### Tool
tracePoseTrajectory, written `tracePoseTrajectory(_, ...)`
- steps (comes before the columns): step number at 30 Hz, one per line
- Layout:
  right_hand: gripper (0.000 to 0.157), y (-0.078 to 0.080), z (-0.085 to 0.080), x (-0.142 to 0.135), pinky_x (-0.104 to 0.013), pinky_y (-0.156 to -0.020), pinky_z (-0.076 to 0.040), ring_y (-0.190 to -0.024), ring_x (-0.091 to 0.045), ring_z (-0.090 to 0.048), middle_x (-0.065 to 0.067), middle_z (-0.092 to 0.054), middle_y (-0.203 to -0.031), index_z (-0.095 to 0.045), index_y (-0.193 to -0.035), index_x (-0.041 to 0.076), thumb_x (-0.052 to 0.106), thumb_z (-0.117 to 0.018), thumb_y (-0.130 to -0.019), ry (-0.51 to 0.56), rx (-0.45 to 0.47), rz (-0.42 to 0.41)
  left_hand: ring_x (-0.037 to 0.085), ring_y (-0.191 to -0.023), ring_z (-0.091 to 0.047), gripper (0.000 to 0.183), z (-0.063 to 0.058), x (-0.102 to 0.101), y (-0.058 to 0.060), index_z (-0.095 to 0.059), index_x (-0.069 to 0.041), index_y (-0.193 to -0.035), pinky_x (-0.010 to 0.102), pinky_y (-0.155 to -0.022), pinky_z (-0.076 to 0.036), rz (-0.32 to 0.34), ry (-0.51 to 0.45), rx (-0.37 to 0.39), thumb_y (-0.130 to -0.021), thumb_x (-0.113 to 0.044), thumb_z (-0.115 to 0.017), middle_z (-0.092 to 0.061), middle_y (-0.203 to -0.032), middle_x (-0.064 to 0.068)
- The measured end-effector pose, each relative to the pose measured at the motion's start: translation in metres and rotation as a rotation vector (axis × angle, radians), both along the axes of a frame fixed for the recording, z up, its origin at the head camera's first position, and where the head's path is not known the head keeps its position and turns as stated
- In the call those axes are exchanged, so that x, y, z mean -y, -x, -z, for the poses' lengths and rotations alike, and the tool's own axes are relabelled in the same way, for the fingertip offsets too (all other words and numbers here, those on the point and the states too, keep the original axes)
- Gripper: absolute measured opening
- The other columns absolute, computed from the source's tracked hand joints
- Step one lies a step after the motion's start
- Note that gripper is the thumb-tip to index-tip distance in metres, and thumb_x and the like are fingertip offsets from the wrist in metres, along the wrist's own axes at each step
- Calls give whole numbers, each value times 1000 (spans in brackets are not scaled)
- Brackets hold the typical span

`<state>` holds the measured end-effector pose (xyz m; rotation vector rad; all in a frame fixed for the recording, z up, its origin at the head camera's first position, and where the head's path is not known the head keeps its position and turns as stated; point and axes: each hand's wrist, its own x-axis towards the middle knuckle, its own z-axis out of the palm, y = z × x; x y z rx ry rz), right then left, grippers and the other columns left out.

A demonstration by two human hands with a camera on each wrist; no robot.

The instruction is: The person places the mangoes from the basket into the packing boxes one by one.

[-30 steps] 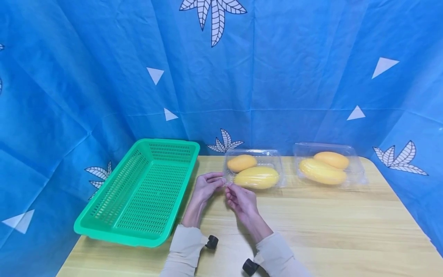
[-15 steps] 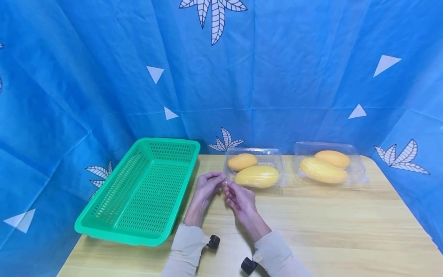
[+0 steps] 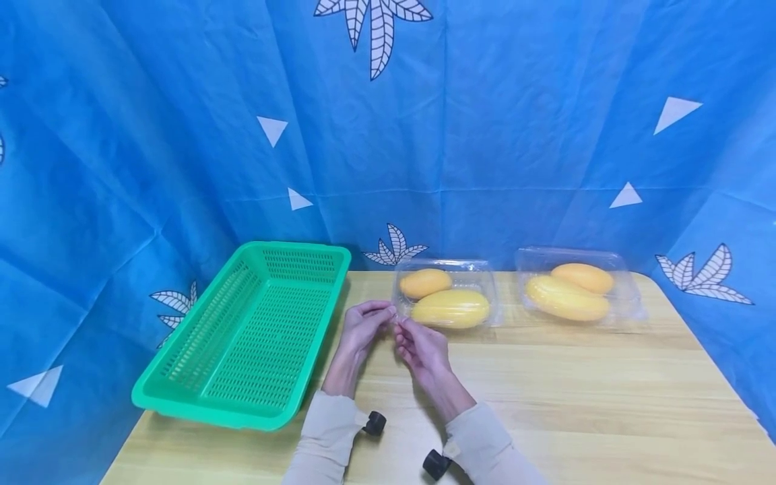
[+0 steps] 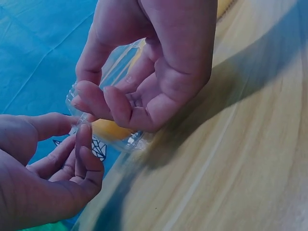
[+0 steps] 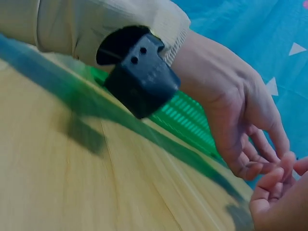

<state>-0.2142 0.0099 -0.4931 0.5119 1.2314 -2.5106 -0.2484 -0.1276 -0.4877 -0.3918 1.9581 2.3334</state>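
Observation:
A clear plastic clamshell container stands at the back middle of the table, holding an orange mango and a larger yellow mango. My left hand pinches its front left corner between thumb and fingertips. Close beside it, my right hand pinches the same clear edge, with its other fingers curled in. In the left wrist view the left hand and right hand meet at the plastic rim. The right wrist view shows the fingertips together, with the plastic between them hidden.
To the left sits a green slotted basket. Another clear container with a yellow mango and an orange mango stands at the back right. Behind the wooden table hangs a blue patterned curtain.
Both hands stay at the container's front left corner, with only slight shifts of the fingertips. The head view has tilted a little; the containers and basket have not moved on the table.

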Motion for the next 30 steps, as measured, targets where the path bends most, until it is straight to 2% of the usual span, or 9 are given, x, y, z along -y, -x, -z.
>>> tracePoseTrajectory(4,25,2,3,-4,-21,-66,-53,-72,-9,-63,-6,-74,-91,-69,-113,-2,16,-72,-96,-14,-40,-67,15,-74,-67,25,2,0,0,-70,8,-112,28,-71,-58,-4,24,-19,-89,-1,-76,-75,-92,11)
tracePoseTrajectory(7,33,3,6,-9,-26,-71,-56,-78,-14,-66,-9,-74,-95,-66,-120,-5,18,-72,-96,-54,-89,-138,15,-76,-67,25,4,-1,2,-70,6,-113,27,-70,-57,-8,77,-33,-91,-3,-75,-75,-94,11)
tracePoseTrajectory(12,48,1,10,-22,-35,-85,-57,-90,-21,-68,-16,-71,-109,-55,-135,-9,19,-68,-99,-133,-187,-247,27,-88,-68,30,1,1,1,-68,6,-120,32,-71,-58,26,221,-96,-92,-5,-73,-72,-104,16)
tracePoseTrajectory(15,49,-1,12,-33,-38,-92,-56,-99,-26,-67,-19,-68,-115,-52,-138,-9,16,-66,-99,-236,-234,-288,36,-100,-67,35,-5,2,-4,-64,8,-126,40,-82,-59,75,337,-170,-94,-4,-70,-69,-112,21)
tracePoseTrajectory(20,47,-4,4,-56,-45,-93,-56,-107,-34,-65,-21,-66,-120,-54,-138,-7,15,-66,-98,-544,-379,-374,39,-119,-60,41,-19,1,-17,-59,5,-135,47,-98,-55,136,579,-294,-97,-7,-68,-63,-131,22)
tracePoseTrajectory(24,45,-9,-8,-78,-46,-93,-55,-109,-32,-64,-17,-67,-121,-57,-136,-4,17,-68,-98,-800,-530,-420,39,-127,-56,42,-37,-1,-26,-61,-1,-138,54,-103,-50,134,730,-356,-98,-11,-69,-59,-140,19)
tracePoseTrajectory(27,44,-9,-19,-94,-46,-97,-54,-114,-34,-62,-20,-65,-125,-57,-135,-5,15,-69,-97,-923,-610,-446,37,-133,-53,41,-53,1,-30,-61,-2,-138,54,-109,-44,139,830,-400,-100,-15,-66,-58,-143,17)
tracePoseTrajectory(30,48,-6,-33,-111,-47,-98,-54,-121,-40,-58,-24,-61,-133,-54,-139,-5,14,-68,-98,-971,-660,-488,35,-141,-46,43,-69,7,-32,-58,-5,-142,54,-116,-35,183,905,-414,-104,-24,-61,-54,-149,15)
